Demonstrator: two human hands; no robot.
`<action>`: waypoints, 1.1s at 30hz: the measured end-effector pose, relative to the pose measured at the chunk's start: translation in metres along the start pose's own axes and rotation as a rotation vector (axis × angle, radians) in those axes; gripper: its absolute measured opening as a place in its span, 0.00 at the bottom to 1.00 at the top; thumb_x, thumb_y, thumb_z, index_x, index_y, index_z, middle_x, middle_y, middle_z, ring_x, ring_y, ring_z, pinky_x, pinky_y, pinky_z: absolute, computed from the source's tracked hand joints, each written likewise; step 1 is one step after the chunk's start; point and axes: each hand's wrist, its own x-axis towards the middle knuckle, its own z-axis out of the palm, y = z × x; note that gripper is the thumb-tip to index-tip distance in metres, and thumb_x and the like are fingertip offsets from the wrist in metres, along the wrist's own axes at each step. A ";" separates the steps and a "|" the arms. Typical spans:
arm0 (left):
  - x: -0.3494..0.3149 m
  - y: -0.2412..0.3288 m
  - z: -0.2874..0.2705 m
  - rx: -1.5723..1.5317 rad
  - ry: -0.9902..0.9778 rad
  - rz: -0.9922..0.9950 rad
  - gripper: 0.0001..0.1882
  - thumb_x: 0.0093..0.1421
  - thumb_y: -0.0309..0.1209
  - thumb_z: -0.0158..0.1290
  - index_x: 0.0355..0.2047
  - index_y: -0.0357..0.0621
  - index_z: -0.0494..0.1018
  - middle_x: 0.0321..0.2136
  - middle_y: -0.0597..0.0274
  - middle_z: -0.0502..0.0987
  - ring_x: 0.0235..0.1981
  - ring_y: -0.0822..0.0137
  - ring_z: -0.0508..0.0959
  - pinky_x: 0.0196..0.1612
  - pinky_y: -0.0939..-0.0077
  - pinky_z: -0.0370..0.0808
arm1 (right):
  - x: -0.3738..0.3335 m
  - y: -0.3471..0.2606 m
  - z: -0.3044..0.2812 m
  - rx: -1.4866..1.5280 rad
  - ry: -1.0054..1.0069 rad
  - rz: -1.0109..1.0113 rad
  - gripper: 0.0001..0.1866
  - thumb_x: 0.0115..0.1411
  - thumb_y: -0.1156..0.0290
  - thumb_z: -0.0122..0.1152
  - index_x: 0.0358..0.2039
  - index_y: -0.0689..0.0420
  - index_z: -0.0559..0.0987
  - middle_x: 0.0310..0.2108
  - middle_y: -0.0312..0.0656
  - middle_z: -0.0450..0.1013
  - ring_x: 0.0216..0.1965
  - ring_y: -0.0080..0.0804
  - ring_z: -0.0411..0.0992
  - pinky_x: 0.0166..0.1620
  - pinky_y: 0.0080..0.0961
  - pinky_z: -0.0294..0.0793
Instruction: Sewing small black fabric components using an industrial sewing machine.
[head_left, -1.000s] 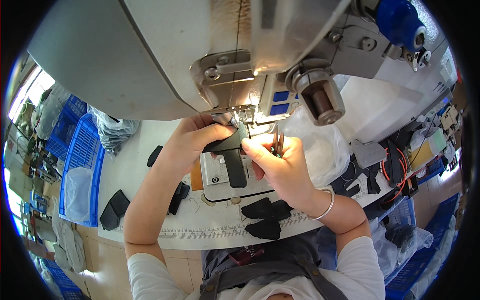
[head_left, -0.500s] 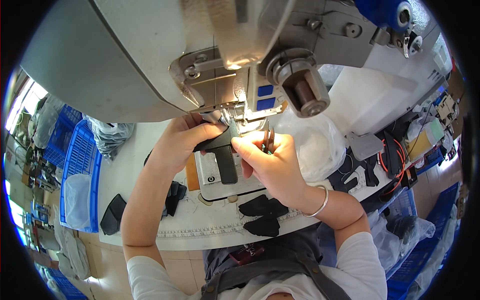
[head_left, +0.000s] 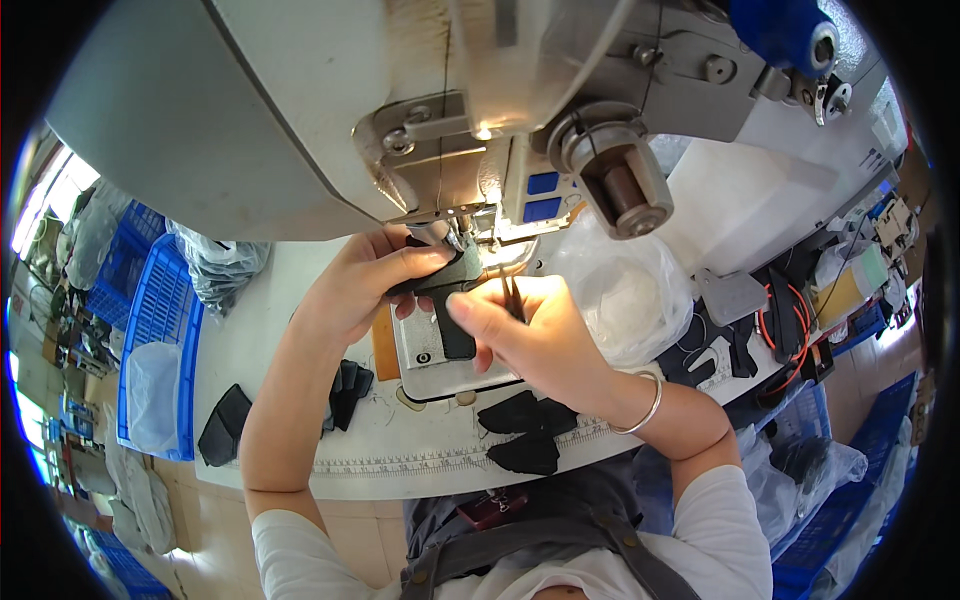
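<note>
Under the lit needle area of a sewing machine (head_left: pixel 290 110), a dark fabric piece (head_left: pixel 459 335) with a hanging strip lies by the presser foot (head_left: pixel 452 236). My left hand (head_left: pixel 365 280) pinches its left side between thumb and fingers, close to the foot. On the right, my right hand (head_left: pixel 540 335) has its thumb and fingertips on the strip's edge. Slim dark tweezers (head_left: pixel 513 297) are tucked in that same hand, their tips pointing up toward the machine. The fingers partly hide the fabric and the tool's lower end.
Dark cut pieces (head_left: pixel 525 430) lie near the table's front edge by a printed ruler strip (head_left: pixel 400 464); more (head_left: pixel 348 392) lie left. A clear plastic bag (head_left: pixel 630 290) sits right of the needle area. Blue crates (head_left: pixel 160 350) stand at left. Orange cable (head_left: pixel 800 340) lies right.
My right hand has slid slightly left along the fabric, and the tweezers now tilt further left. The strip's lower end has moved up a little. My left hand keeps its pinch.
</note>
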 end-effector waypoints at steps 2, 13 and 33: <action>-0.004 0.003 0.005 0.000 -0.003 -0.047 0.09 0.52 0.32 0.53 0.28 0.37 0.72 0.19 0.66 0.73 0.17 0.79 0.70 0.17 0.88 0.64 | -0.001 0.007 0.007 0.059 0.037 0.000 0.13 0.55 0.65 0.54 0.17 0.58 0.72 0.11 0.28 0.64 0.14 0.10 0.60 0.16 0.11 0.54; -0.005 0.001 0.008 0.124 -0.018 -0.004 0.09 0.53 0.35 0.53 0.26 0.42 0.73 0.16 0.72 0.70 0.17 0.83 0.67 0.20 0.91 0.62 | 0.000 0.016 0.005 0.134 0.024 -0.047 0.11 0.55 0.69 0.55 0.19 0.60 0.72 0.16 0.28 0.64 0.17 0.12 0.64 0.18 0.11 0.59; 0.000 0.000 0.001 0.046 0.022 -0.030 0.09 0.52 0.31 0.54 0.32 0.40 0.73 0.22 0.70 0.72 0.19 0.82 0.69 0.21 0.91 0.64 | 0.006 0.015 0.005 0.088 0.046 -0.111 0.12 0.56 0.67 0.54 0.20 0.60 0.72 0.13 0.29 0.65 0.15 0.11 0.60 0.17 0.11 0.57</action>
